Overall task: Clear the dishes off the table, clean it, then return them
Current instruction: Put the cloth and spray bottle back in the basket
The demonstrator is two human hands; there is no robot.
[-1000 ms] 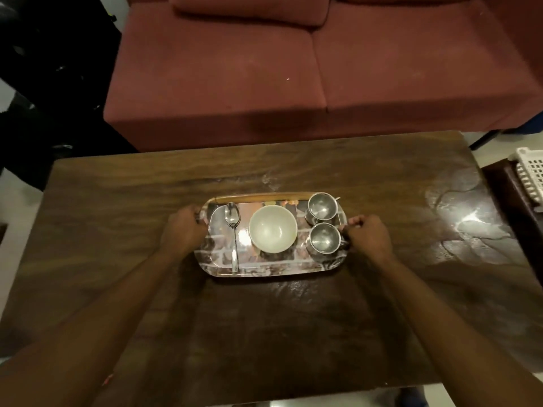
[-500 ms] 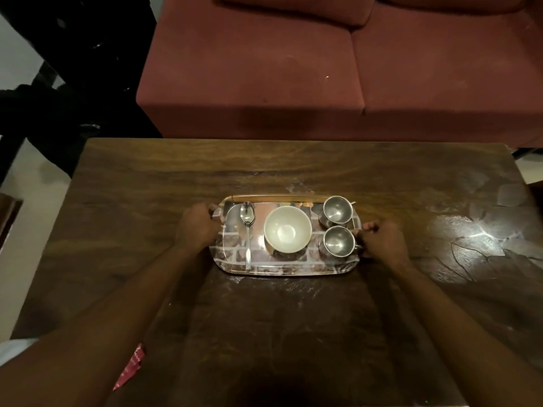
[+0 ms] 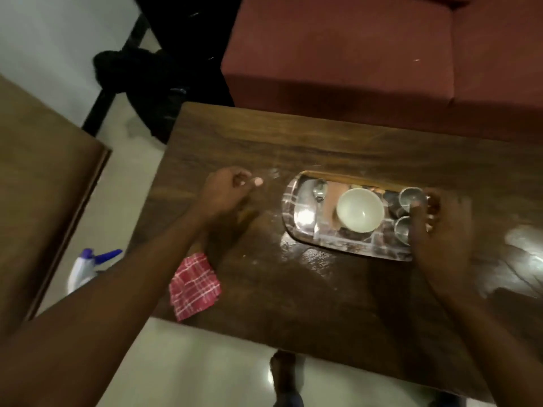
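Note:
A patterned tray (image 3: 305,230) lies on the dark wooden table (image 3: 293,289). It carries a white bowl (image 3: 360,210), a spoon (image 3: 319,188) and two steel cups (image 3: 410,196) at its right end. My right hand (image 3: 440,230) grips the tray's right end, partly covering the cups. My left hand (image 3: 226,189) is off the tray, to its left above the table, fingers curled with nothing in it. A red checked cloth (image 3: 194,286) lies at the table's near left edge.
A spray bottle (image 3: 88,265) stands on the floor left of the table. A brown wooden surface (image 3: 38,195) is at the far left. A maroon sofa (image 3: 367,60) runs behind the table. Dark items (image 3: 147,74) sit beside the sofa. My foot (image 3: 285,374) shows below the table edge.
My left hand has let go of the tray's left end and moved left. The view has swung left, bringing the cloth and spray bottle into sight. My right hand stays on the tray.

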